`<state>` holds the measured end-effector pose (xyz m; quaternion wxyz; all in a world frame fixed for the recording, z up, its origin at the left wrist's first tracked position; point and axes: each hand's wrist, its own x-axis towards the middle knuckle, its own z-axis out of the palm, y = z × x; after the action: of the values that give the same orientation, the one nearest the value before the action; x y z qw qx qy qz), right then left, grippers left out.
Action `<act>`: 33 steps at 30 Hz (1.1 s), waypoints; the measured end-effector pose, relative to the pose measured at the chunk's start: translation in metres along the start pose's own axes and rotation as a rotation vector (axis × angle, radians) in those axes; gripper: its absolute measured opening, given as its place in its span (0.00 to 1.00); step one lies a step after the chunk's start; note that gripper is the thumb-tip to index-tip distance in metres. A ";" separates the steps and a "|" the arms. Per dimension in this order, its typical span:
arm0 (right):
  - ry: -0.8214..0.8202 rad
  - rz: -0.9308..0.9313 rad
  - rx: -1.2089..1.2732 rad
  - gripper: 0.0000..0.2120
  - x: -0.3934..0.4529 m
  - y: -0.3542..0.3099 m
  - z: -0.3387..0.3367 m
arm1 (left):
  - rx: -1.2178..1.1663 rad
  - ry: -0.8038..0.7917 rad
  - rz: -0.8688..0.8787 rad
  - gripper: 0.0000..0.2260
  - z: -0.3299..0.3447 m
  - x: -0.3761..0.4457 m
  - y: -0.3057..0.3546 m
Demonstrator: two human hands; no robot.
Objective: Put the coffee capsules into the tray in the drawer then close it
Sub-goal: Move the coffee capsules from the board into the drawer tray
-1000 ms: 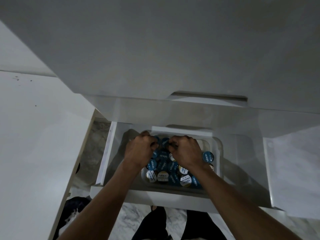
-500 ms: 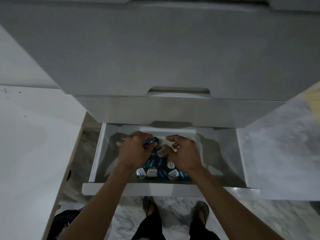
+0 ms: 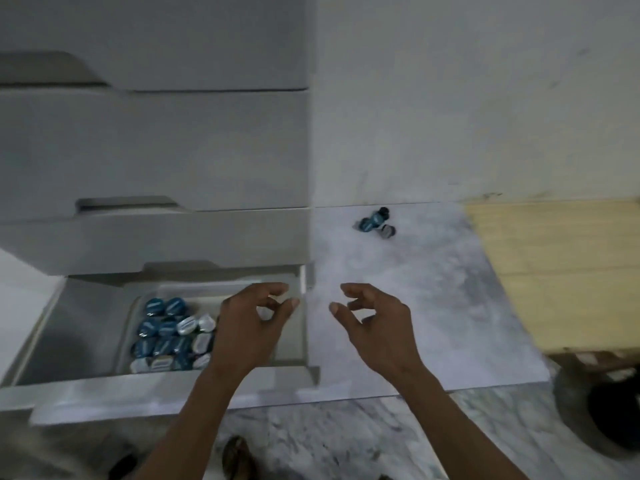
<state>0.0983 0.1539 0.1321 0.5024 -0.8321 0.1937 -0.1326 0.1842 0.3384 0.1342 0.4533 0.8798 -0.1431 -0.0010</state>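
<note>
Both your hands have left the tray (image 3: pixel 138 308): left hand (image 3: pixel 251 327) and right hand (image 3: pixel 375 325) spread, empty. Drawer (image 3: pixel 166 398) open; last capsules (image 3: pixel 375 223) on the floor at 1 o'clock.

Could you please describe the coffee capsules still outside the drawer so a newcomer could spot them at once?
Start at the pale marbled floor panel right of the white drawer unit. Near its far edge, by the wall, lies a small cluster of teal and silver coffee capsules, alone, unlike those filling the white tray.

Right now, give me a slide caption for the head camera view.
Both empty hands, left hand and right hand, leave the open drawer; few capsules remain on the floor.
</note>
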 end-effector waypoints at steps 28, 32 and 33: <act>-0.266 -0.112 -0.544 0.21 0.263 0.175 -0.077 | 0.276 -0.266 -0.131 0.22 0.281 0.222 0.014; -0.350 -0.148 -0.588 0.24 0.281 0.202 -0.062 | 0.316 -0.333 -0.124 0.21 0.298 0.241 -0.005; -0.345 -0.171 -0.576 0.23 0.283 0.207 -0.059 | 0.312 -0.339 -0.118 0.19 0.300 0.244 -0.007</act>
<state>0.2867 -0.1085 -0.0166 0.2591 -0.9633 0.0648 0.0285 0.3803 0.0411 -0.0173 0.2805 0.9333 -0.1638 -0.1531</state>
